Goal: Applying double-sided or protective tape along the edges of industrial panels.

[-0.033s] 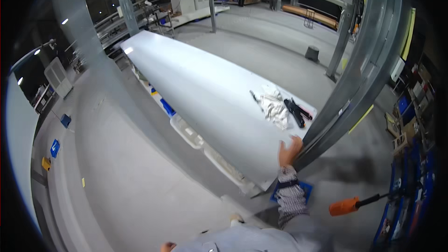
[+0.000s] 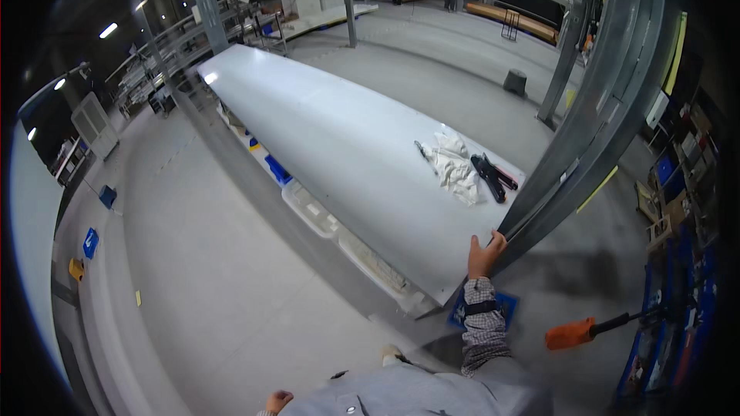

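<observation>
My right hand [image 2: 484, 255] reaches out to the near right corner of a long white table [image 2: 331, 139]. Thumb and fingers are apart, and the fingertips meet the edge of a grey metal post [image 2: 551, 173]; I see nothing held. Beyond it on the tabletop lie a crumpled white cloth [image 2: 453, 169] and a black hand tool with reddish handles [image 2: 492, 177]. At the lower edge, away from the table, my left hand [image 2: 279, 400] hangs with its fingers curled in. Nothing shows in it, and part of that hand is hidden.
White trays [image 2: 308, 212] and a blue bin [image 2: 277, 170] sit under the table's left side. An orange-handled tool [image 2: 570, 334] on a black rod juts in from the right. Below my right forearm is a blue crate [image 2: 505, 310]. Shelving with blue bins [image 2: 671, 316] lines the right.
My right hand has shifted slightly down and right, closer against the post. My left hand has risen a little further into view. The whole view has turned slightly.
</observation>
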Available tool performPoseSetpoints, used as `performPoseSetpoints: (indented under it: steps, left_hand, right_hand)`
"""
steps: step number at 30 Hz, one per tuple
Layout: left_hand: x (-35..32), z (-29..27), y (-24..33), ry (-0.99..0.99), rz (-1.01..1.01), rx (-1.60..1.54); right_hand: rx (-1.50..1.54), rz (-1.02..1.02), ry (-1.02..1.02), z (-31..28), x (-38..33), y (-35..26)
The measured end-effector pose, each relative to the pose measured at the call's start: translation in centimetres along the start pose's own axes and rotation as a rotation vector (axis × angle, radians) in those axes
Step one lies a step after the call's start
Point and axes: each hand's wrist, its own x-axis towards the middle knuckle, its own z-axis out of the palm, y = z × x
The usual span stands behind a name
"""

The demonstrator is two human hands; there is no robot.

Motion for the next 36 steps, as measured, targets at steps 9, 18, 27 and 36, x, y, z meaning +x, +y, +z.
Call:
performPoseSetpoints:
  steps: [9, 18, 27, 36]
  left_hand:
    - [4.8, -9.2, 6.4, -0.201, -0.001, -0.081]
    - [-0.5, -11.4, -2.0, -0.235, -0.309, -0.136]
    - [-2.9, -11.2, -4.9, -0.242, -0.325, -0.215]
    - [7.3, -12.7, 1.1, -0.396, 0.007, -0.283]
  right_hand:
    - [1.0, 0.894, -0.409, -4.3, -2.7, -0.5]
    - [0.911, 0.654, -0.225, -5.1, 0.6, 8.6]
    - [0.993, 0.804, -0.199, -5.6, -12.3, -0.5]
    - [0.899, 0.934, -0.024, -10.3, -20.6, -5.9]
